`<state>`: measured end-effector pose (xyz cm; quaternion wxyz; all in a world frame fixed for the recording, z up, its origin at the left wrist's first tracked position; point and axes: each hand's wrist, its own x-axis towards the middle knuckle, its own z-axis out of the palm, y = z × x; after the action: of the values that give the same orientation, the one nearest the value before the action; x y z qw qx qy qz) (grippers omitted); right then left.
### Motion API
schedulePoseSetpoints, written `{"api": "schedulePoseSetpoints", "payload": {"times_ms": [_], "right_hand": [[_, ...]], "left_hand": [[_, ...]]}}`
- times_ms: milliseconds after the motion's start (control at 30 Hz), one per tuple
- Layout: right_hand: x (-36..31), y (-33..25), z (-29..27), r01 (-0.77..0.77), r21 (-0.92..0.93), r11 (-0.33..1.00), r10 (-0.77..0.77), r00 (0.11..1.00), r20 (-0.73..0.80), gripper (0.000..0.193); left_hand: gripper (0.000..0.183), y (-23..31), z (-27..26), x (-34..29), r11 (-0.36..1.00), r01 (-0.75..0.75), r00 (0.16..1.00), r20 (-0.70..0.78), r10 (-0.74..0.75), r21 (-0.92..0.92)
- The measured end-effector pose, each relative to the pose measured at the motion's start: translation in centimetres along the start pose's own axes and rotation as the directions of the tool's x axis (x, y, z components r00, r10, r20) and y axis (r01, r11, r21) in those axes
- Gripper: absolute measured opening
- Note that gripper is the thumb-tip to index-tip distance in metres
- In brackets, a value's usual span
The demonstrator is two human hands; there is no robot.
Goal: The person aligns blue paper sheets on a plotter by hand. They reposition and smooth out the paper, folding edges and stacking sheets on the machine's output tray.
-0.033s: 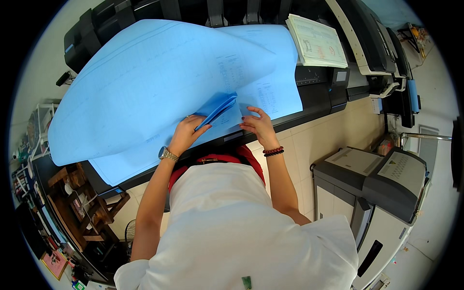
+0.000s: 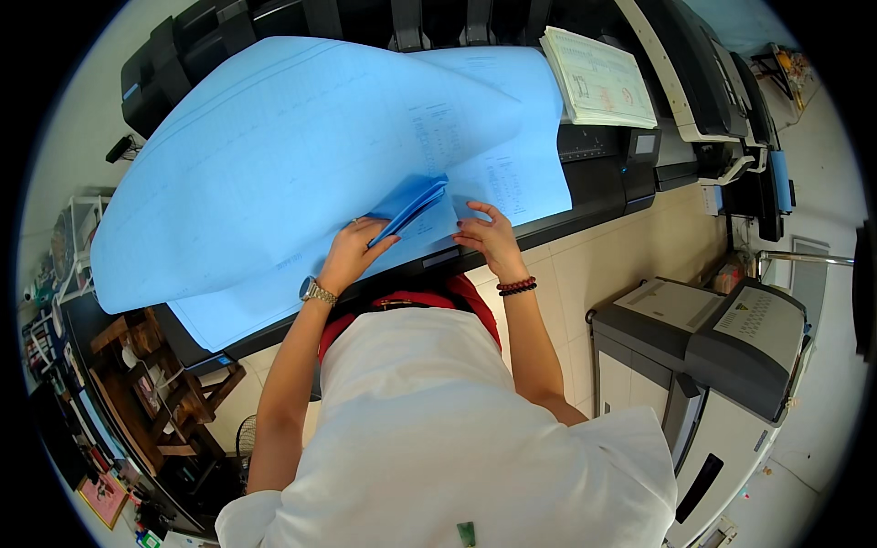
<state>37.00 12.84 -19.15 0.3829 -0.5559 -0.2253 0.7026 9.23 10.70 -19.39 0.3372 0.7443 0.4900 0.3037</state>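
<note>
Large blue printed sheets (image 2: 265,164) lie spread over the black machine top in front of me, the upper one bulging and curling at its left end. A folded, layered edge of blue paper (image 2: 416,203) stands up near the middle, tilted to the right. My left hand (image 2: 352,256), with a watch on its wrist, pinches the lower end of this fold between thumb and fingers. My right hand (image 2: 493,239), wearing dark beaded bracelets, hovers by the front edge of the sheet, its fingers apart and slightly curled with nothing in them.
A stack of pale printed papers (image 2: 600,78) rests at the machine's back right, by a small control panel (image 2: 645,144). To my right stands a grey and white office machine (image 2: 703,338). A brown wooden stool (image 2: 160,384) is at the left, beside a cluttered desk.
</note>
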Motion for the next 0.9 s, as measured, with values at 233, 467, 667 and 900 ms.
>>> {"api": "schedulePoseSetpoints", "payload": {"times_ms": [233, 467, 667, 900], "right_hand": [[0.1, 0.1, 0.0, 0.036, -0.008, 0.999, -0.036, 0.998, 0.051, 0.047], [-0.5, -1.3, 1.7, -0.003, 0.104, 0.995, -0.011, 0.991, 0.131, 0.047], [-0.7, -1.5, 3.0, 0.059, 0.144, 0.988, -0.083, 0.982, 0.17, 0.047], [1.3, -1.5, 3.7, 0.111, 0.196, 0.974, -0.135, 0.985, 0.112, 0.047]], "left_hand": [[0.038, 1.0, 0.3, 0.1, 0.989, -0.071, 0.995, -0.061, 0.079, 0.129], [0.041, 1.7, 0.9, -0.7, 0.883, -0.257, 0.966, 0.105, 0.234, 0.394], [0.054, 1.2, 1.4, -1.7, 0.864, -0.195, 0.979, 0.042, 0.199, 0.463], [0.063, 2.6, 1.0, -1.6, 0.837, -0.21, 0.978, 0.115, 0.176, 0.505]]}}
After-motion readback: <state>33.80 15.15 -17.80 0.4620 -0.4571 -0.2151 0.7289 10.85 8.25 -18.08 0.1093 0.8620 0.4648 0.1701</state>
